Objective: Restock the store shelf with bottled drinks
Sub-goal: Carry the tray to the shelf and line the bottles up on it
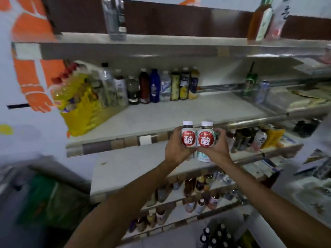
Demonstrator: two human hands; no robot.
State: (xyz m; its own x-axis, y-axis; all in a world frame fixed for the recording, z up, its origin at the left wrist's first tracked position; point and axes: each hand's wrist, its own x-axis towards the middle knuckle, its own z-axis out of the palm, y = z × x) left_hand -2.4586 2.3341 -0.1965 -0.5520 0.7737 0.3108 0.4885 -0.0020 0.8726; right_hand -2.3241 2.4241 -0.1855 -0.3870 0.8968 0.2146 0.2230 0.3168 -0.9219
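Mid-carry: left hand (176, 146) and right hand (217, 146) each wrap fingers around a white-capped, red-labelled bottle (187, 134), (206, 136), side by side at the grey middle shelf (179, 115) front edge. Next, I'd guess: lift over the lip and set them upright.

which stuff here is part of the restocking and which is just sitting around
Part of the job:
left hand gripping the left red-label bottle
right hand gripping the right red-label bottle
half-bare middle shelf beyond them

Just lying about:
green can
blue can
green box, lower left
orange wall painting
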